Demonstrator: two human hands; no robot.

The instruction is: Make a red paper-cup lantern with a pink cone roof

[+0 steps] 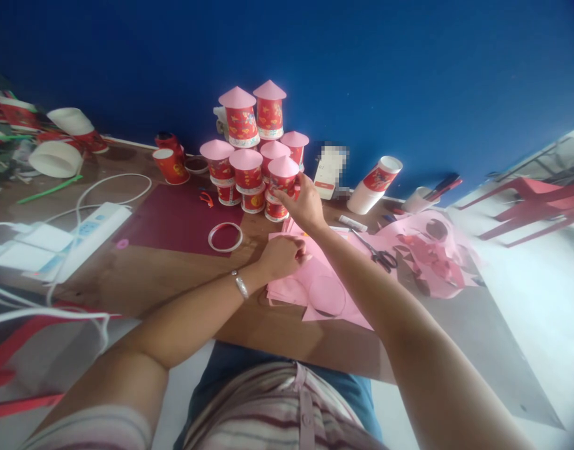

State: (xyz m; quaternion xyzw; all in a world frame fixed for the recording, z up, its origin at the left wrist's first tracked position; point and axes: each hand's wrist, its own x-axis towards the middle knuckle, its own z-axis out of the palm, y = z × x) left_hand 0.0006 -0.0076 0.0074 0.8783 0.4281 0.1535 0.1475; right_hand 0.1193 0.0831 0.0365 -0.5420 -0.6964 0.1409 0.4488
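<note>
My right hand [308,203] reaches to the front of a stack of red paper cups. Its thumb and fingers are closed round a paper cup with a pink cone roof [283,167], which stands on another red cup [276,210]. Several more cups with pink cone tops [246,160] are stacked beside and behind it. My left hand [281,257], with a silver bracelet [240,285] at the wrist, rests over pink paper sheets [287,289]. Its fingers are curled, and whether they hold anything is hidden. A circle [327,296] shows in the pink paper below.
Black scissors [384,257], a white tube [353,223] and pink scraps [436,262] lie to the right. Near the wall stand a phone [330,170] and stacked cups [373,187]. Leftward are a white ring [225,237], a maroon sheet [174,222] and a power strip [87,240] with cables.
</note>
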